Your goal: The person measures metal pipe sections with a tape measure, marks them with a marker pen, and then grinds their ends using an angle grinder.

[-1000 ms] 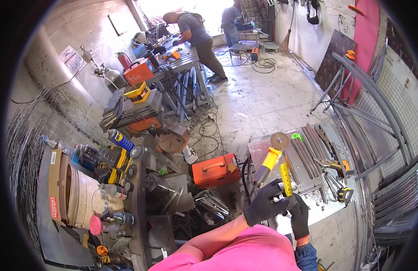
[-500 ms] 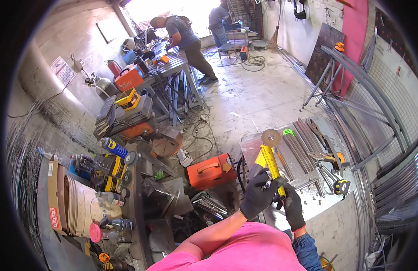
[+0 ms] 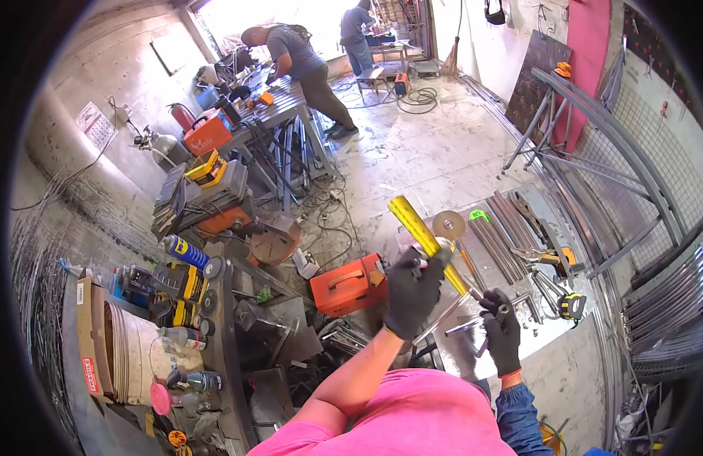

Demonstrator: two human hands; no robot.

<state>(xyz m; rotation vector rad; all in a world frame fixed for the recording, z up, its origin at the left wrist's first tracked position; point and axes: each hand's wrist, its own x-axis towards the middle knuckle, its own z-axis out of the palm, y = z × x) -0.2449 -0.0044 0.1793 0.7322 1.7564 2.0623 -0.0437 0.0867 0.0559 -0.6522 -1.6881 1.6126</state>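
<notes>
My left hand (image 3: 414, 295), in a dark glove, is closed around a yellow tape measure blade (image 3: 413, 222), which slants from upper left to lower right across the hand. My right hand (image 3: 503, 334), also gloved, has its fingers curled near the metal table's (image 3: 545, 342) front edge. A short metal tube (image 3: 504, 309) shows its round end between those fingers; its far side is hidden. Just left of that hand lies a metal tube (image 3: 464, 326). Beyond the blade are a round cutting disc (image 3: 448, 225) and several metal bars (image 3: 497, 249).
A black-and-yellow tape measure (image 3: 571, 306) and clamp-like tools (image 3: 545, 258) lie on the table's right side. An orange case (image 3: 349, 286) stands left of it. Cables (image 3: 328, 216) trail over the floor. Two people (image 3: 302, 68) work at benches farther back.
My hands have moved apart. The yellow blade has swung to point up and left with my left hand, while my right hand has left it and now shows a short tube.
</notes>
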